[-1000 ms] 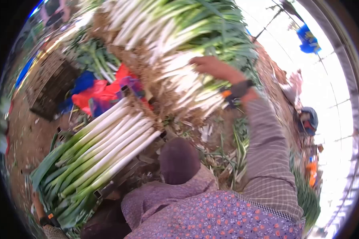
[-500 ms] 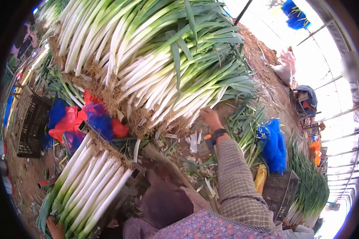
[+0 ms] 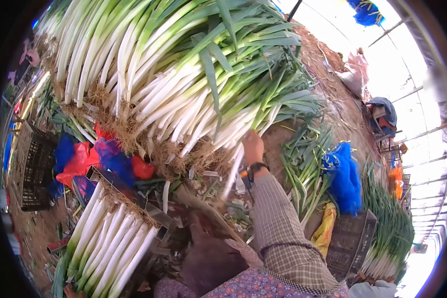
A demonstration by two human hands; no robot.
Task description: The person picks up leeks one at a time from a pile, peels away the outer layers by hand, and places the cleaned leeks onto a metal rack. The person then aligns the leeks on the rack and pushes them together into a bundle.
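Note:
My right hand (image 3: 254, 147) is closed around a leek (image 3: 232, 174) at the lower edge of a big heap of leeks (image 3: 159, 94). Its white stalk slants down and left from my fingers, with the root end blurred by motion. At the bottom left, only a small part of my left hand (image 3: 73, 292) shows, beside the green part of a row of leeks (image 3: 111, 243). The fingers of that hand are mostly hidden. These leeks lie side by side in a metal-edged holder (image 3: 156, 216), roots toward the heap.
Red and blue netting (image 3: 79, 161) lies between the row and a black crate (image 3: 37, 166). To the right are blue netting (image 3: 343, 181), a yellow bag (image 3: 325, 228), another dark crate (image 3: 352, 243) and more leeks (image 3: 382, 228). Leaf scraps litter the ground.
My right hand has moved slightly left and a leek now juts out below it from the heap. My left hand has slipped lower, mostly out of view. The view has shifted a little.

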